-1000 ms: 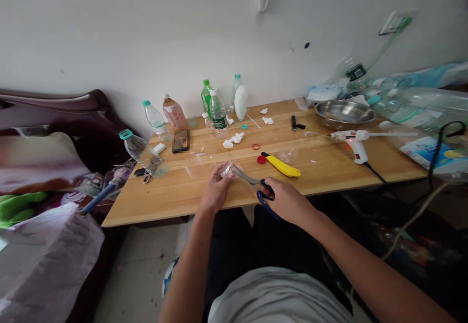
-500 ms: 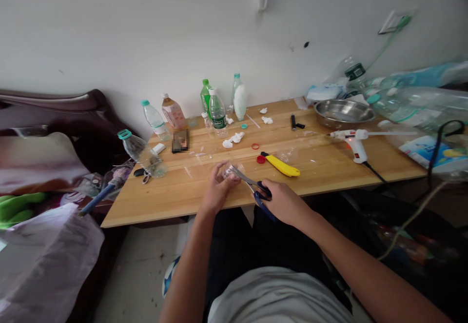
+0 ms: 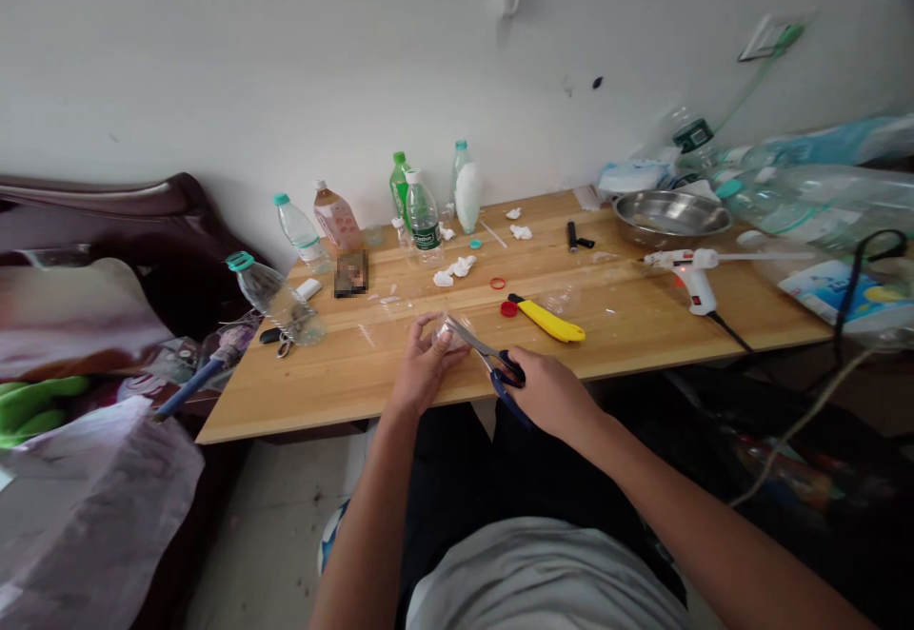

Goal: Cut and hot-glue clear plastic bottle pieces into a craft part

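Observation:
My left hand [image 3: 421, 368] is closed on a small clear plastic piece [image 3: 448, 330], perhaps cut from a bottle, above the front of the table. Scissors [image 3: 506, 380] with dark blue handles are in my right hand [image 3: 551, 392], its fingers wrapped through the loops. Their blades point left and meet the clear plastic; how far they are parted is hard to make out. Just beyond my right hand lie a yellow utility knife [image 3: 549, 320] and a red bottle cap [image 3: 508, 308]. A thin red ring [image 3: 498, 283] rests a little farther back.
On the wooden table [image 3: 286, 402], several bottles stand along the back, among them a labelled water bottle [image 3: 424, 221]. Crumpled tissues [image 3: 455, 270] lie mid-table. A white glue gun [image 3: 692, 278] with a cord and a steel bowl [image 3: 671, 214] sit at the right, near more plastic bottles.
My right hand and the scissors have shifted slightly left. My left thumb has moved a little up and left on the clear plastic. Other things on the table stay put.

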### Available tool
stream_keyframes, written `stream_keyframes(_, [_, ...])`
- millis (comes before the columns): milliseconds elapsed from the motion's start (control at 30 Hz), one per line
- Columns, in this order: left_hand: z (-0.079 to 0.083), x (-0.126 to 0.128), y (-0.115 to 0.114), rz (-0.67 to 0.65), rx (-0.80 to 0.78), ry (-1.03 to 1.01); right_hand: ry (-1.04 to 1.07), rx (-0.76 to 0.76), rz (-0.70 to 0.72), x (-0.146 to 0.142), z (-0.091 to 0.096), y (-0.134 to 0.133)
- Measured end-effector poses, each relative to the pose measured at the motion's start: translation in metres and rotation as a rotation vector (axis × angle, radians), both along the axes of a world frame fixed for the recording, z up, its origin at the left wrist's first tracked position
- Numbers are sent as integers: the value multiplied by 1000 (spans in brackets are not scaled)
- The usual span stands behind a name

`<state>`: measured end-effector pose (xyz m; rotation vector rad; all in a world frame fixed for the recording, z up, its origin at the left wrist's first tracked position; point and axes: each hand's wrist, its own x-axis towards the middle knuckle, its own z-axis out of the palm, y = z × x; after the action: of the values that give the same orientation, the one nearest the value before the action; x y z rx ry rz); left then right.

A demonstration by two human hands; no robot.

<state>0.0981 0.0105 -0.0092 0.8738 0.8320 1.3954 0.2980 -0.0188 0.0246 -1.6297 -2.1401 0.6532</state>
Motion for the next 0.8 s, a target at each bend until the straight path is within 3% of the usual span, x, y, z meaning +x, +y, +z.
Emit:
stream_keyframes(533, [1,2,0,-4,-43,-20,-33,3,-25,2,-2,5])
stream_keyframes(800, [0,-3,1,15,-51,-53,79,59,62,18,-8,9])
